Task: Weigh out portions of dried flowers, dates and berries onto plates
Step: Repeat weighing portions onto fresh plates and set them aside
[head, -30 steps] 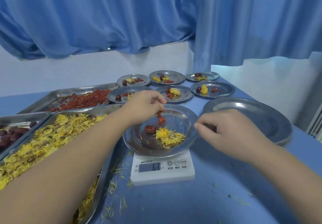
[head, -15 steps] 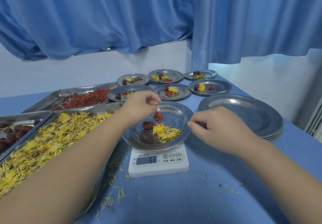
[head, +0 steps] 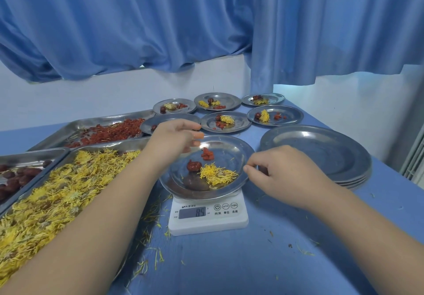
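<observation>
Plate (head: 238, 154) on scale (head: 231, 223) at centre, trays (head: 110, 146) to its left, filled plates (head: 239, 123) behind, plate stack (head: 321, 152) right

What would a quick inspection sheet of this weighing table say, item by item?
Surface: blue table.
Job's things: plate on a white scale, holding a date, berries and flowers; three supply trays on the left; six filled plates behind; empty plate stack on the right.
Clutter: stray petals around the scale.
Hands: left hand open over the plate's far edge; right hand seems to pinch its right rim.
Cables: nothing seen.
Surroundings: blue curtains, white wall.
</observation>
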